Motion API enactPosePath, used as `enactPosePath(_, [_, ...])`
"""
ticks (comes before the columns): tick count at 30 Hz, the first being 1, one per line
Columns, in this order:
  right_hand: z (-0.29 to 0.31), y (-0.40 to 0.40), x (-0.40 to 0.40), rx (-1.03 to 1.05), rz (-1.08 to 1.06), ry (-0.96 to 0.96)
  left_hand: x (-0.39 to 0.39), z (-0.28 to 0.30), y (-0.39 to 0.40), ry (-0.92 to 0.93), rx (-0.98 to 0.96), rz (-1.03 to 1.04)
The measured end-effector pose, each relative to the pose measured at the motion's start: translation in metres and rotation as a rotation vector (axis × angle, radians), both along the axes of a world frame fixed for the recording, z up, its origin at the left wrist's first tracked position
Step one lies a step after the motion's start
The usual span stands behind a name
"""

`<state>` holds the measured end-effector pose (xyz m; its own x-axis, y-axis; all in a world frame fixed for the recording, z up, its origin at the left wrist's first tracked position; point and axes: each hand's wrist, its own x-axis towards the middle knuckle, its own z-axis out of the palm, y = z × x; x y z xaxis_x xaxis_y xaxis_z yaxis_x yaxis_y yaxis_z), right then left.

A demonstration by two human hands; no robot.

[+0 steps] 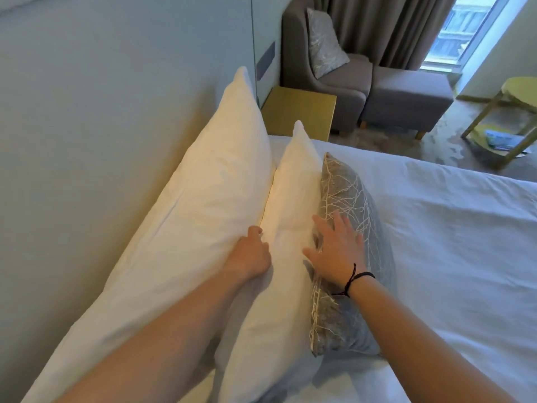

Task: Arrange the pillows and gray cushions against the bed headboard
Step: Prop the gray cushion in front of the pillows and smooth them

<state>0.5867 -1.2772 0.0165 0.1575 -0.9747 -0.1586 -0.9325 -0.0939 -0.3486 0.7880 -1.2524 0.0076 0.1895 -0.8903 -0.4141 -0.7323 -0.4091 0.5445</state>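
Two white pillows stand on edge along the headboard [101,112]: the large pillow [203,175] against it, the smaller pillow [293,193] in front, the gray cushion [345,205] leaning outermost. Our left hand [250,254], fingers curled, digs into the seam between the pillows; our right hand [334,251] lies spread on the cushion. We judge this a squaring-up step; next, press the row snug toward the headboard.

I can read no words, labels, brands or numbers anywhere in my view. The printed paper [500,140] on the lower shelf of the yellow side table [514,94], far right, is too blurred to make out.
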Motion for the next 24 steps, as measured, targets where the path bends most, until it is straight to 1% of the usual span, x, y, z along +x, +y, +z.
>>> enactPosePath(2, [-0.007, 0.006, -0.019, 0.087, -0.177, -0.072, -0.006, 0.001, -0.045, 0.025, 0.012, 0.023])
enactPosePath(4, [-0.016, 0.014, -0.029, 0.161, -0.289, -0.172, -0.012, 0.003, -0.085, 0.060, -0.001, 0.050])
enactPosePath(6, [-0.024, 0.019, -0.032, 0.160, -0.330, -0.241, -0.018, 0.004, -0.122, 0.067, -0.032, 0.068])
enactPosePath(8, [-0.028, 0.019, -0.033, 0.150, -0.353, -0.270, -0.020, 0.006, -0.154, 0.013, -0.078, 0.042])
enactPosePath(10, [-0.030, 0.016, -0.033, 0.161, -0.378, -0.294, -0.018, 0.009, -0.181, -0.113, -0.169, -0.025])
enactPosePath(13, [-0.033, 0.013, -0.040, 0.175, -0.395, -0.304, -0.007, 0.012, -0.204, -0.411, -0.310, -0.225])
enactPosePath(15, [-0.034, 0.013, -0.047, 0.176, -0.385, -0.331, 0.000, 0.009, -0.208, -0.589, -0.337, -0.323])
enactPosePath(16, [-0.033, 0.013, -0.051, 0.178, -0.372, -0.346, 0.002, 0.007, -0.207, -0.633, -0.324, -0.342])
enactPosePath(19, [-0.030, 0.014, -0.056, 0.181, -0.346, -0.388, -0.003, 0.006, -0.196, -0.623, -0.299, -0.319])
enactPosePath(22, [-0.031, 0.019, -0.059, 0.183, -0.348, -0.424, -0.028, 0.011, -0.168, -0.615, -0.390, -0.317])
enactPosePath(23, [-0.033, 0.020, -0.063, 0.187, -0.353, -0.450, -0.041, 0.011, -0.152, -0.546, -0.404, -0.320])
enactPosePath(24, [-0.036, 0.020, -0.070, 0.192, -0.362, -0.482, -0.057, 0.012, -0.134, -0.439, -0.362, -0.330])
